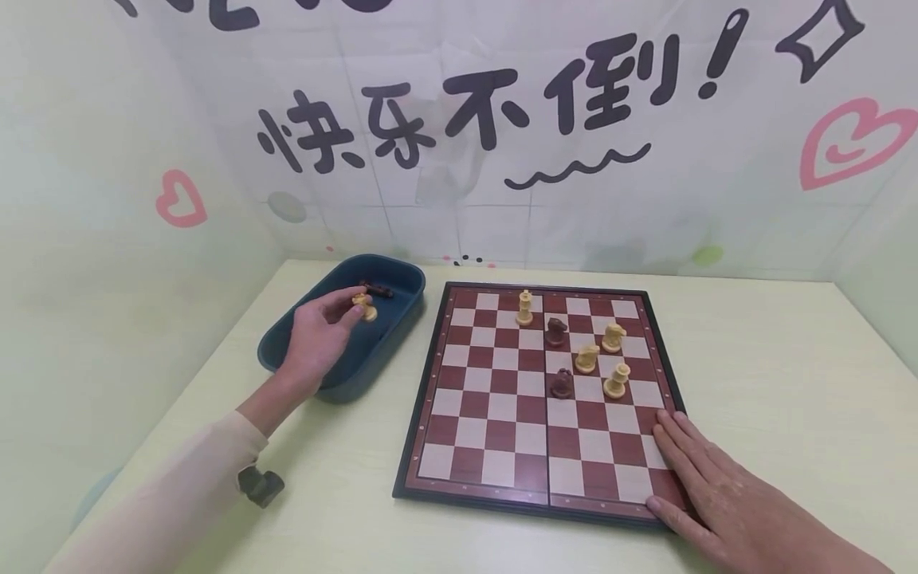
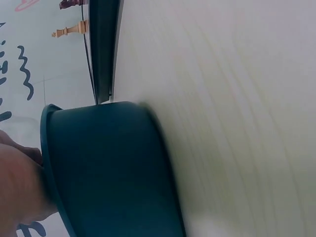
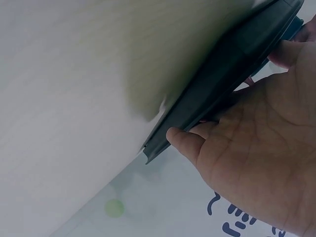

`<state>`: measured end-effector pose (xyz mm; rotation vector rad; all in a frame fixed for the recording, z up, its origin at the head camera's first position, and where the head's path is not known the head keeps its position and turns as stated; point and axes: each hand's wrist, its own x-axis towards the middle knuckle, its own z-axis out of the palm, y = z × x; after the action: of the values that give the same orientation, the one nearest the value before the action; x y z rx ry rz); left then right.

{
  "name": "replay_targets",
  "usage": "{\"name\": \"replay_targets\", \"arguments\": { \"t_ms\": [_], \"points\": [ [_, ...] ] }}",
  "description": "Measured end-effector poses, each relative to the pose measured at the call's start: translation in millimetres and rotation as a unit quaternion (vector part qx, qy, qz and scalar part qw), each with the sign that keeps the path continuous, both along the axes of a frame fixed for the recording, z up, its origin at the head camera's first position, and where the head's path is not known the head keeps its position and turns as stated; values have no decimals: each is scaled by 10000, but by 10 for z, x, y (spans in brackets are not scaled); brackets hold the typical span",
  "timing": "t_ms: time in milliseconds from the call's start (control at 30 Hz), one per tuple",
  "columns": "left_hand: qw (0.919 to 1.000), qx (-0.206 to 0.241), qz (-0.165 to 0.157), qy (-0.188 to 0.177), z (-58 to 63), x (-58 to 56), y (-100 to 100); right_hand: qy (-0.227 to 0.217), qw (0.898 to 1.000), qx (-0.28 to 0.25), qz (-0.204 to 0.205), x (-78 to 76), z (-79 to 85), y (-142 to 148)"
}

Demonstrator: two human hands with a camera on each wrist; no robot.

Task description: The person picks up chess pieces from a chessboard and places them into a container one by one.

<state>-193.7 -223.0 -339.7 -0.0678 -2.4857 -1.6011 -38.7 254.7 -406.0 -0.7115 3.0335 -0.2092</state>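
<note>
In the head view my left hand [image 1: 320,335] pinches a cream chess piece [image 1: 369,312] between thumb and fingertips, over the dark blue tub [image 1: 344,391]. The fingers partly cover the piece, and I cannot tell its kind. Inside the tub lies a dark piece [image 1: 378,289]. My right hand [image 1: 739,490] rests with extended fingers on the near right corner of the folding chessboard [image 1: 473,434]. Standing on the board are a tall cream king [image 1: 525,308], cream knights [image 1: 613,338], a dark knight [image 1: 555,332], another dark piece [image 1: 562,385] and a crown-topped cream piece [image 1: 616,382].
Board and tub share a pale wooden table [image 1: 760,359], with the tub left of the board. A printed white sheet [image 1: 473,175] hangs behind the table. In the left wrist view the tub's side wall [image 2: 108,163] stands close to the board's edge [image 2: 102,54].
</note>
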Motion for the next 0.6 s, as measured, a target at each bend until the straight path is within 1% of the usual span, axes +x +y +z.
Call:
{"name": "replay_targets", "arguments": {
  "t_ms": [133, 267, 433, 600],
  "points": [
    [10000, -24, 90, -33, 4, 2, -61, 57, 10000, -46, 14, 14, 21, -8],
    [9998, 131, 118, -51, 24, 21, -108, 75, 10000, -29, 42, 9, 29, -13],
    [9988, 474, 88, -21, 69, 27, -90, 37, 10000, -27, 22, 12, 16, -3],
    [9974, 706, 3, 115, 62, 7, -38, 45, 10000, -4, 39, 9, 19, 8]
  ]
}}
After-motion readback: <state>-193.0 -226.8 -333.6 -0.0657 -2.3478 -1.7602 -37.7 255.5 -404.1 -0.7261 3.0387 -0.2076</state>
